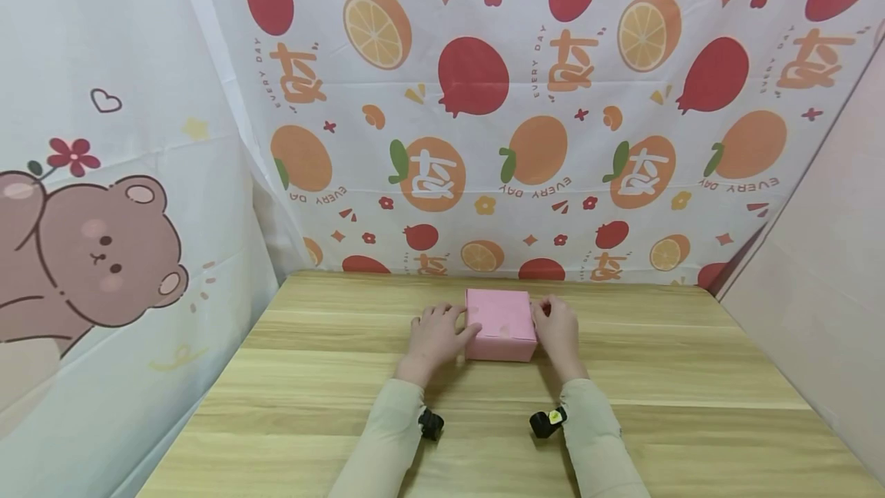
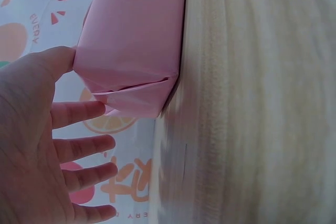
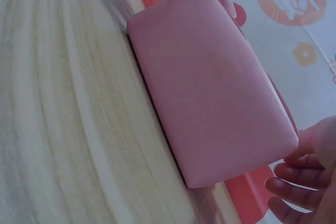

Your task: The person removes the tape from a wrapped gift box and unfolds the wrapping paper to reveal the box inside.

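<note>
A pink box (image 1: 499, 313), which looks wrapped in pink paper, rests on the wooden table near its back edge. At its left end, my left hand (image 1: 437, 338) has its thumb on the upper edge. The left wrist view shows this hand (image 2: 37, 135) with fingers spread and fairly straight, the index fingertip at a folded flap (image 2: 136, 95). On the opposite end my right hand (image 1: 558, 329) has curled fingers, and thumb and index pinch at the upper edge. In the right wrist view the right hand (image 3: 310, 174) meets the box's corner; what exactly lies between the fingertips is hidden.
The wood-grain table (image 1: 311, 406) ends at a fruit-print cloth (image 1: 477, 160) hanging close behind the box. A bear-print cloth (image 1: 111, 252) hangs on the left, and a pale cloth (image 1: 823, 252) on the right. Both wrists carry black cameras (image 1: 430, 425).
</note>
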